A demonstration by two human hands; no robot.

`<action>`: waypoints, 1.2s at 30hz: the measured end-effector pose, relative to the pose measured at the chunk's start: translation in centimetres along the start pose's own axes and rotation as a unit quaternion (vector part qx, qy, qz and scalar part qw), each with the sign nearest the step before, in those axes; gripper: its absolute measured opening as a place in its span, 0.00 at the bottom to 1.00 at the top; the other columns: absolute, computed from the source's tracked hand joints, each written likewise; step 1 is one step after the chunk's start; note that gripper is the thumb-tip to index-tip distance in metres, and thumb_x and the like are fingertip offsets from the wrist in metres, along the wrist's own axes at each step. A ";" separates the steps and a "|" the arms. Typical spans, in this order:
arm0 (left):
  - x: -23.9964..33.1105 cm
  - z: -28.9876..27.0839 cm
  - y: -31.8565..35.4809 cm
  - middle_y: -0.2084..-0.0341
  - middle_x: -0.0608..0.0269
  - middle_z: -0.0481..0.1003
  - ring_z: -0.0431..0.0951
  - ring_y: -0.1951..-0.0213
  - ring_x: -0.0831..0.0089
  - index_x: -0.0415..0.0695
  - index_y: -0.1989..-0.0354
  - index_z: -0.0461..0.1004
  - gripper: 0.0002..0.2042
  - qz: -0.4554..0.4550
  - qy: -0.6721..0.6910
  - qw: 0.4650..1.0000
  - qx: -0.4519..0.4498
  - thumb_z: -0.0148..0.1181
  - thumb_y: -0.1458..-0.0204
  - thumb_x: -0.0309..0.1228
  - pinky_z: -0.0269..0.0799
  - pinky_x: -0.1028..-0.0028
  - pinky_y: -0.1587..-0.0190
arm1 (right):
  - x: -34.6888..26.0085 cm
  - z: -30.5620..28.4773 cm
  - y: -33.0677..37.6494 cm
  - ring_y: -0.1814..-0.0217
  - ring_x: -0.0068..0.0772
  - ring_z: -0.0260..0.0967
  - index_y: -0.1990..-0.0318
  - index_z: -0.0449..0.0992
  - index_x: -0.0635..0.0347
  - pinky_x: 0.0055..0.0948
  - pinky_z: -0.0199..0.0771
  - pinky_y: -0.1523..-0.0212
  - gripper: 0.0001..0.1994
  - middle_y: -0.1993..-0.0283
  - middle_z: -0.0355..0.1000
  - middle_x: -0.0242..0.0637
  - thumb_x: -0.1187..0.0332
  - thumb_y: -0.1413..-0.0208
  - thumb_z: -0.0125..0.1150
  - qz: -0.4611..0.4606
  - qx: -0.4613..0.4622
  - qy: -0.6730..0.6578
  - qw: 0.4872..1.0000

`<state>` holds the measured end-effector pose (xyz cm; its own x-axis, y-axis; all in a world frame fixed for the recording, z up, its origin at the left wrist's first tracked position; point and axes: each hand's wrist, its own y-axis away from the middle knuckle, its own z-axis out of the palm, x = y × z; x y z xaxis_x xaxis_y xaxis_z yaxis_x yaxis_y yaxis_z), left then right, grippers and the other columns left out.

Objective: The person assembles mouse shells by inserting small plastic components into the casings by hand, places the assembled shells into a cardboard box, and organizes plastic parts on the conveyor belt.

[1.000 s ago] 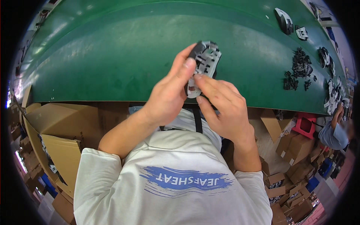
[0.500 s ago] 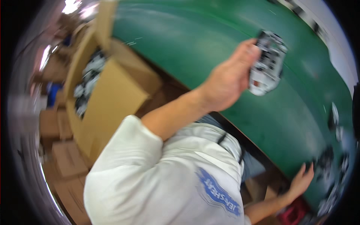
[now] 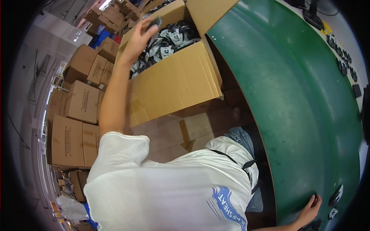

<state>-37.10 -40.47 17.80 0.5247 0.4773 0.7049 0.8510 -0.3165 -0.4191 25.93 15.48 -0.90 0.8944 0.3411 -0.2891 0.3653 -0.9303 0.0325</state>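
Observation:
My left hand [image 3: 139, 41] is raised over an open cardboard box [image 3: 173, 82] at the upper left. Between its thumb and fingers is a dark grey plastic housing [image 3: 155, 23], partly hidden and blurred. Inside the box lie many black and white plastic parts [image 3: 175, 36], heaped up. At the lower right my right hand [image 3: 308, 212] is at the green work surface [image 3: 285, 127], its fingers closed round a small dark part [image 3: 315, 200] that barely shows. Close beside that hand are a black and white curved part [image 3: 337, 195] and a small pale part [image 3: 333, 213].
Stacked cardboard boxes [image 3: 81, 102] line the left side. A raised box flap [image 3: 212, 15] stands between the box and the green surface. Along the far right edge lie several small black parts [image 3: 341, 52], near a black stand [image 3: 313, 17]. A clear plastic bag [image 3: 72, 208] is at the lower left.
My left hand has swung left from above the green surface to above the box, with the housing. My right hand stays low at the right. The view has turned left.

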 end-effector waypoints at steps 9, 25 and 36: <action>-5.7 -6.9 3.9 0.50 0.70 0.79 0.76 0.57 0.75 0.52 0.39 0.78 0.25 -0.377 -0.123 0.900 -0.180 0.62 0.35 0.55 0.75 0.67 0.48 | -4.4 -1.8 2.1 0.47 0.55 0.82 0.46 0.83 0.64 0.46 0.81 0.46 0.20 0.48 0.83 0.55 0.55 0.32 0.65 0.005 0.049 -0.015 0.999; -8.8 -7.6 4.9 0.52 0.65 0.82 0.80 0.54 0.75 0.45 0.38 0.78 0.29 -0.446 -0.068 0.887 -0.096 0.66 0.38 0.54 0.74 0.68 0.52 | 6.0 4.7 2.5 0.45 0.37 0.76 0.45 0.80 0.70 0.35 0.76 0.40 0.14 0.44 0.78 0.43 0.67 0.27 0.61 -0.089 0.145 -0.158 0.973; -6.3 -8.2 5.7 0.47 0.63 0.78 0.74 0.47 0.74 0.47 0.33 0.75 0.31 -0.373 -0.144 0.879 -0.261 0.73 0.41 0.49 0.70 0.71 0.46 | 5.9 5.0 3.4 0.45 0.37 0.76 0.45 0.80 0.71 0.34 0.75 0.40 0.13 0.46 0.79 0.43 0.69 0.27 0.62 -0.117 0.158 -0.173 0.965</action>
<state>-35.76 -51.99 15.67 -0.1260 0.8756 0.4663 0.8736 -0.1248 0.4704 31.15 13.69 -7.30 0.6376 0.5327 -0.5565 0.4015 -0.8463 -0.3501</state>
